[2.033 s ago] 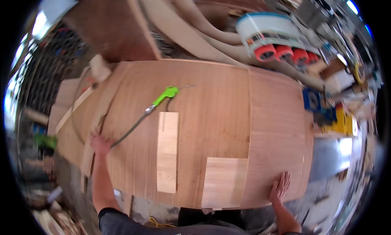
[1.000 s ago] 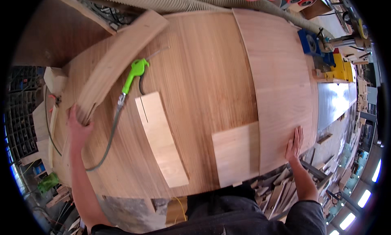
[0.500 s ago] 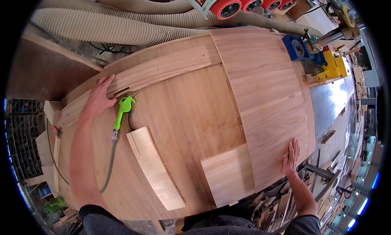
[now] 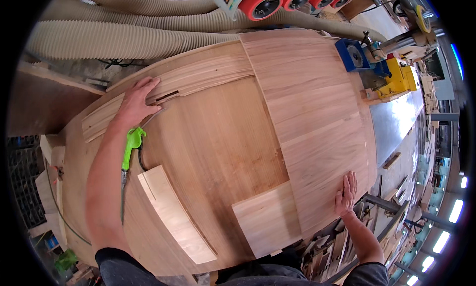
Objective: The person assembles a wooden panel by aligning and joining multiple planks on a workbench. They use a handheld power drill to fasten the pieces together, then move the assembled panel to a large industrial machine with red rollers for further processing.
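Observation:
My left hand (image 4: pixel 136 98) lies on a stack of long thin wood strips (image 4: pixel 198 74) at the far left of a large wooden panel (image 4: pixel 218 137), fingers curled over the stack's edge. My right hand (image 4: pixel 345 193) rests flat, fingers apart, on a wide light board (image 4: pixel 312 112) near the panel's right edge. A green air blow gun (image 4: pixel 131 146) with a hose lies just beside my left forearm. A narrow wood strip (image 4: pixel 176 216) and a small square board (image 4: pixel 267 219) lie on the panel near me.
Ribbed dust-extraction hoses (image 4: pixel 124 38) run along the far side. Red rollers (image 4: pixel 277 1) of a feeder sit at the top. A blue and yellow machine part (image 4: pixel 382 70) and a metal machine table (image 4: pixel 396 122) stand at the right. Offcuts are stacked below right.
My left hand has moved from the panel's near left edge up to the stack of strips beyond the blow gun. My right hand has stayed flat on the board. The view has tilted.

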Tool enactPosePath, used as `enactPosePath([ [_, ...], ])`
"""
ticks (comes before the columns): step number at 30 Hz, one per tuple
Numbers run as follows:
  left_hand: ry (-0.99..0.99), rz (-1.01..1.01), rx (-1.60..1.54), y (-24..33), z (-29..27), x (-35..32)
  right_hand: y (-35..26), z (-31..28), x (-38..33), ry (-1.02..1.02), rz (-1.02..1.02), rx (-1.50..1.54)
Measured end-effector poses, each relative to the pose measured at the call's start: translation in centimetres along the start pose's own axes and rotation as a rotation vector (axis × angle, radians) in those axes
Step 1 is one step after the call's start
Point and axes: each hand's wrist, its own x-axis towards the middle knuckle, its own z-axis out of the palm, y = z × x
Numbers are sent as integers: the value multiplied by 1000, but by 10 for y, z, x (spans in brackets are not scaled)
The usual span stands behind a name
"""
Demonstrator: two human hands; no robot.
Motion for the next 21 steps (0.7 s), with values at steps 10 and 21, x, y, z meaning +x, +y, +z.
enactPosePath([
  [10, 79, 105, 141, 75, 57, 74, 0, -2, 1, 18, 41, 20],
  [21, 121, 154, 5, 133, 92, 132, -1, -10, 2, -9, 113, 69],
])
